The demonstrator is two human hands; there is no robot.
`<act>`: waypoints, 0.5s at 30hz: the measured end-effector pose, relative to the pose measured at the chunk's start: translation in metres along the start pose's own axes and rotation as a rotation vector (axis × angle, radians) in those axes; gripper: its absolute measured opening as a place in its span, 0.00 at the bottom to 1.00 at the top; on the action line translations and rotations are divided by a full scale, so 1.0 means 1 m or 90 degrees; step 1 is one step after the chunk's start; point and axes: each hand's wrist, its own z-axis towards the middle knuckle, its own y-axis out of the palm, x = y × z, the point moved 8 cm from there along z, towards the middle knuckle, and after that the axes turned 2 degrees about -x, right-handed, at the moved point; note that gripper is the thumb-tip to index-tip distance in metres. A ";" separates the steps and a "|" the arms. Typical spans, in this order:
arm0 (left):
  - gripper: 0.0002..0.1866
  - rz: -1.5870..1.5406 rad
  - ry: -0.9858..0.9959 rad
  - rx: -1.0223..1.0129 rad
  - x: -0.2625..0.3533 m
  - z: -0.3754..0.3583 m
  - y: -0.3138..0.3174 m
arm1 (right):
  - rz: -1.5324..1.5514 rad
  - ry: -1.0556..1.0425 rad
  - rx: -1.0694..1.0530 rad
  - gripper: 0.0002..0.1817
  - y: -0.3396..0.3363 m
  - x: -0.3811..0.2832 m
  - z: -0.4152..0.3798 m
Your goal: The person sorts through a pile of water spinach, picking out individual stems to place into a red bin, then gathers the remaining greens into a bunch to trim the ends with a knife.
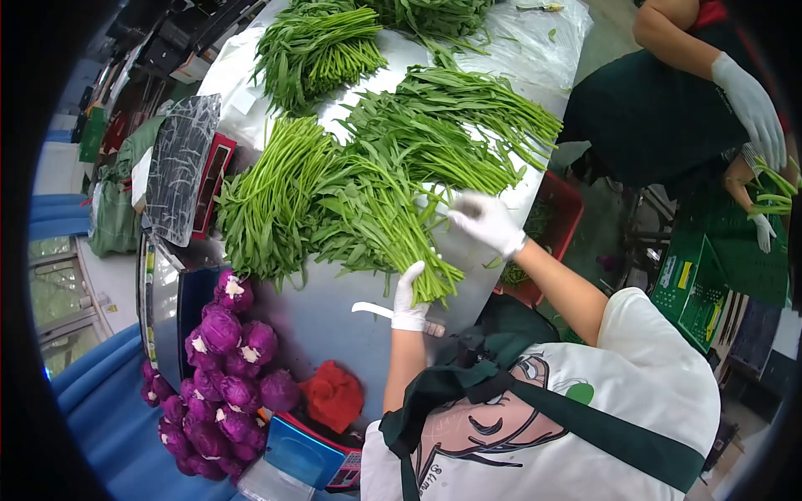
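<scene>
Closest to the camera is the person's white printed shirt [660, 351], crossed by a dark green fabric strap [614, 430]. To the left, a pile of round purple vegetables with pale patches [221, 367] sits beside a crumpled red item [332, 397] and a flat blue panel [302, 451]. Over the grey metal table [326, 305], the white-gloved left hand [409, 298] grips the stem ends of a leafy green bundle [384, 225], thumb along their side, the other fingers hidden by the stems. A white curved strip [372, 309] is beside that wrist. The white-gloved right hand [491, 224] is just right of the same bundle, fingers bent and blurred; whether they pinch a stem I cannot tell. A long-stemmed green bunch [280, 184] lies against the bundle's left side, with a wider heap of greens [451, 138] beyond. Farther off are a thick leafy bunch [322, 54], a clear plastic sheet [543, 42] and, at right, a co-worker's white-gloved hand [752, 108].
</scene>
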 end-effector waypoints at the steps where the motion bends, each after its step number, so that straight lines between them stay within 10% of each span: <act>1: 0.26 -0.035 -0.009 -0.023 0.001 0.001 0.002 | -0.052 -0.122 0.205 0.14 -0.022 -0.008 0.005; 4: 0.29 -0.098 -0.029 -0.075 0.003 0.004 0.004 | -0.415 -0.110 -0.014 0.16 0.021 0.024 0.029; 15: 0.31 -0.100 0.025 -0.090 0.013 -0.015 0.007 | -0.419 -0.161 -0.044 0.16 0.048 -0.024 -0.014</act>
